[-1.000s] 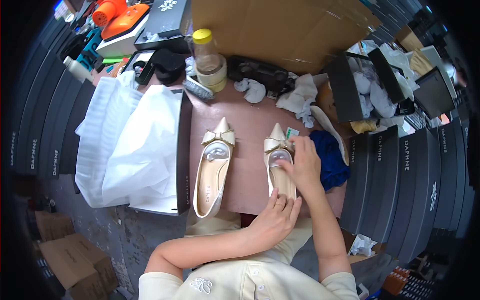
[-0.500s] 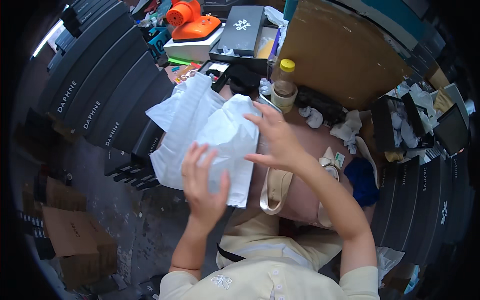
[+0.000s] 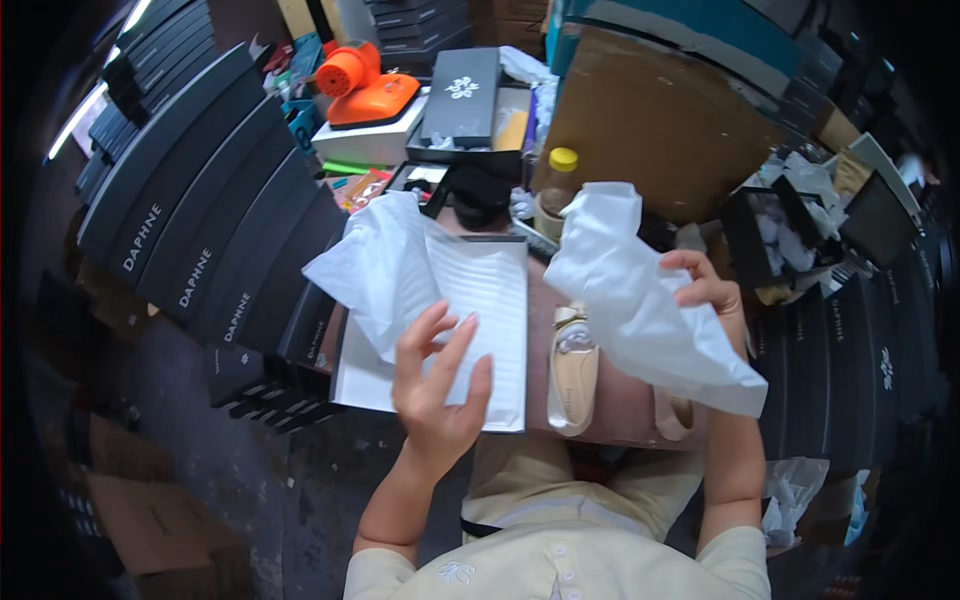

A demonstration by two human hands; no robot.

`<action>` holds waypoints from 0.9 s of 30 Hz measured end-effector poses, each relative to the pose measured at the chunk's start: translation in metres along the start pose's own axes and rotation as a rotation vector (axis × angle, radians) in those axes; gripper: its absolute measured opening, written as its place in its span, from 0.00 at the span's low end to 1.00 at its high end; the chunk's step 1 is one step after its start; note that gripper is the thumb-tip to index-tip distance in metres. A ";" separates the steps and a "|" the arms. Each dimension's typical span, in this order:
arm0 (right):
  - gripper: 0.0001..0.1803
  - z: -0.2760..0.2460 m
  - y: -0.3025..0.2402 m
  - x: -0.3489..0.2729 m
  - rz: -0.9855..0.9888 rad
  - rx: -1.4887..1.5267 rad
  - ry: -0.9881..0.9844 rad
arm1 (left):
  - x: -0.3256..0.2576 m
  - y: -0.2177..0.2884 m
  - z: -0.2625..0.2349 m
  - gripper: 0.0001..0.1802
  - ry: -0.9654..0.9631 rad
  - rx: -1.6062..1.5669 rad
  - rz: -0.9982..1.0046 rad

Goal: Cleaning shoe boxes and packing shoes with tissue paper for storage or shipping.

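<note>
My right hand [image 3: 712,290] pinches a crumpled sheet of white tissue paper [image 3: 625,275] and holds it up over the right side of the table. My left hand [image 3: 440,385] hovers above a shallow shoe box [image 3: 510,330] with a white inside, fingers apart and holding nothing. A second sheet of white tissue paper [image 3: 385,265] stands folded up at the box's left side. Just right of the box lies a cream flat shoe [image 3: 572,385] with a bow. Its mate [image 3: 674,415] is mostly hidden behind the lifted paper.
Stacked dark shoe boxes [image 3: 190,210] rise on the left, with more [image 3: 840,330] on the right. Behind the table stand an orange device [image 3: 375,95], a yellow-capped bottle [image 3: 560,180] and a brown board [image 3: 660,130]. An open box of crumpled paper [image 3: 780,235] sits at the right.
My right hand has taken the upper tissue sheet off the box and carried it right, over the shoes. The box's white inside now shows. My left hand has moved slightly right.
</note>
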State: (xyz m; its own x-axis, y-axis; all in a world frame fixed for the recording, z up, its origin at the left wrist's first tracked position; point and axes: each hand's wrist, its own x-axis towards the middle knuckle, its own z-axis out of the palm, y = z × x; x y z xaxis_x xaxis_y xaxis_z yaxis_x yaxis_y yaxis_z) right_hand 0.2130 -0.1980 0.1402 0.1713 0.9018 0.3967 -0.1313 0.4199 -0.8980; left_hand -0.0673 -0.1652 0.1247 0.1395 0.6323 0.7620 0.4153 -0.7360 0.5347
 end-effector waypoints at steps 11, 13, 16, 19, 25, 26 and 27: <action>0.11 -0.042 -0.057 -0.028 -0.105 -0.752 -0.336 | 0.060 0.023 0.084 0.09 -0.665 -0.976 -0.670; 0.22 -0.064 -0.058 -0.027 -0.132 -0.885 -0.120 | 0.061 0.035 0.090 0.09 -0.346 -0.855 -0.541; 0.30 -0.046 -0.076 -0.027 -0.033 -0.179 0.047 | 0.063 0.042 0.090 0.13 -0.144 -0.669 -0.300; 0.33 0.008 -0.065 -0.012 -0.027 -0.356 0.194 | 0.056 0.043 0.100 0.14 -0.080 -0.362 0.105; 0.30 0.043 -0.004 -0.037 0.029 -0.339 -0.039 | 0.033 0.014 0.080 0.21 0.018 -0.185 -0.160; 0.36 0.049 -0.003 -0.050 -0.028 -0.539 -0.006 | 0.029 -0.013 0.073 0.20 0.033 -0.080 -0.198; 0.40 0.053 0.007 -0.067 0.044 -0.800 0.021 | 0.024 -0.029 0.065 0.20 0.051 -0.008 -0.184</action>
State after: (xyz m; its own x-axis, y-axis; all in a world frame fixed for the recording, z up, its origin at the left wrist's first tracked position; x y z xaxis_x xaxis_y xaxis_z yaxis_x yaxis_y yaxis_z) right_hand 0.1484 -0.2505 0.1175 0.2016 0.9103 0.3616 0.6000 0.1770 -0.7802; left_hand -0.0178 -0.1129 0.1039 0.0159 0.7434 0.6687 0.4223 -0.6112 0.6694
